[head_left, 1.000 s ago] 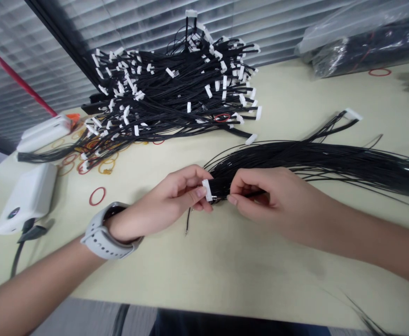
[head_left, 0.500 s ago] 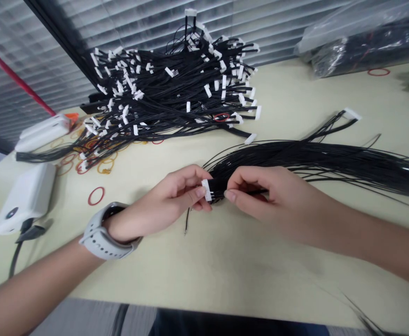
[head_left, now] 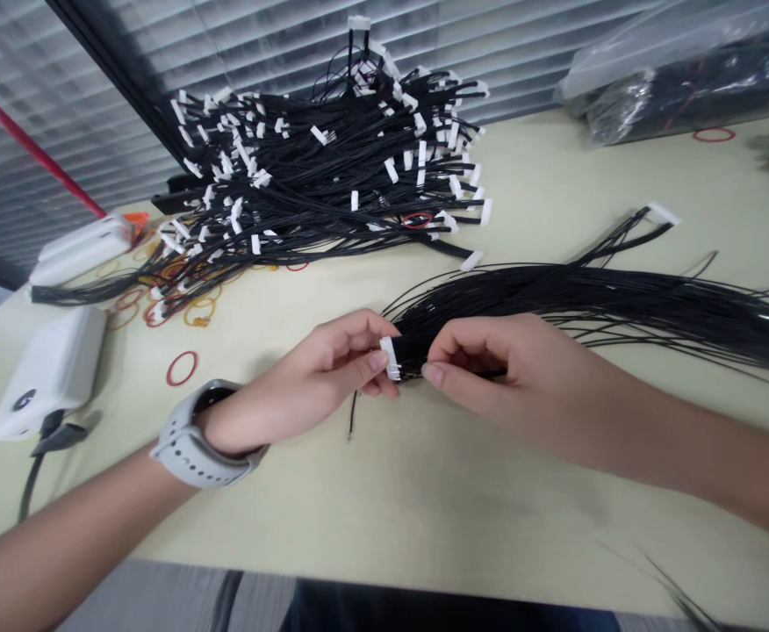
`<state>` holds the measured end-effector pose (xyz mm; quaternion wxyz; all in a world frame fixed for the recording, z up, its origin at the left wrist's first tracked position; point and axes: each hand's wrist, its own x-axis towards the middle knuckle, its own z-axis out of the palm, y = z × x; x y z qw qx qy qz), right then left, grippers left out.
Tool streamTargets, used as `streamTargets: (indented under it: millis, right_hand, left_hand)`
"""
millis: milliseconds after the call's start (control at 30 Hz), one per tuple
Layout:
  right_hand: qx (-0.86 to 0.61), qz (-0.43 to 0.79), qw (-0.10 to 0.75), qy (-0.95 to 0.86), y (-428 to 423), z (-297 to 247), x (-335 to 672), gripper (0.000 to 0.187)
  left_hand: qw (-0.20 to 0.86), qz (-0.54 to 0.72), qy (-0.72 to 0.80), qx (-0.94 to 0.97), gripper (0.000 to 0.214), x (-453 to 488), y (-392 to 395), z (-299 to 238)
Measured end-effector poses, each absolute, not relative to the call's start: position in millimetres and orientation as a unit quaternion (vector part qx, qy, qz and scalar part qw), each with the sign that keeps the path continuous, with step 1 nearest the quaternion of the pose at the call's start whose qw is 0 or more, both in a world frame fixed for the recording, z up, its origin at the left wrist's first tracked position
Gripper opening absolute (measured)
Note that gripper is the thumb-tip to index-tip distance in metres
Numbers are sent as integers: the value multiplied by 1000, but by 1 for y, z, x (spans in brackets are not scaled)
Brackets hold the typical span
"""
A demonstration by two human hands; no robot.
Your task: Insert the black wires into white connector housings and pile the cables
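Note:
A white plug connector [head_left: 391, 358] with black wires running into it is pinched between the thumb and fingers of my left hand [head_left: 332, 364]. Just to its right, my right hand [head_left: 483, 355] is closed, thumb against forefinger, on a thin black wire [head_left: 495, 373] close to the connector's wire side. Whether that wire's end touches the connector is too small to tell. Behind both hands a long bundle of black wires [head_left: 621, 298] stretches to the right. One loose wire end [head_left: 350, 428] hangs below my left hand.
At the back lies a large pile of black cables with white connectors [head_left: 332, 175]. Rubber bands [head_left: 182, 369] lie at the left near a white power bank [head_left: 52, 373] with a cable. A clear plastic bag [head_left: 680, 88] is at the back right. Another white connector [head_left: 664, 214] lies beyond the bundle.
My right hand has shifted very slightly, and the wires at the connector's near end sit a little differently. My left hand keeps its hold on the connector.

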<state>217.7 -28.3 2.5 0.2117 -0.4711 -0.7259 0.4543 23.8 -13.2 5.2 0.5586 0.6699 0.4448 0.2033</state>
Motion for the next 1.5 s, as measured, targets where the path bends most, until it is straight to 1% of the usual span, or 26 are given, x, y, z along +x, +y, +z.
streamTargets:
  millis: [333,533,733,967,1200,1500]
  right_hand:
    - [-493,398,236,-737,-29,-1,217,15]
    - [-471,343,267,-768,-29,-11,218,15]
    - [-457,273,264,-804,-28,-13,219,13]
    - [-450,275,251,-812,-28,-13,220,13]
    - [-442,262,275,-812,-27,-15,219,13]
    - [-445,264,285,-807,-28,-15,220,13]
  left_hand:
    - [567,211,445,660,7,24,-13,6]
    - [573,211,451,651,8,24,-12,6]
    - [573,208,449,654,9,23,-12,6]
    - [575,211,448,651,8,24,-12,6]
    - [576,211,448,650,8,23,-12,6]
    - [576,204,441,657,8,22,-13,6]
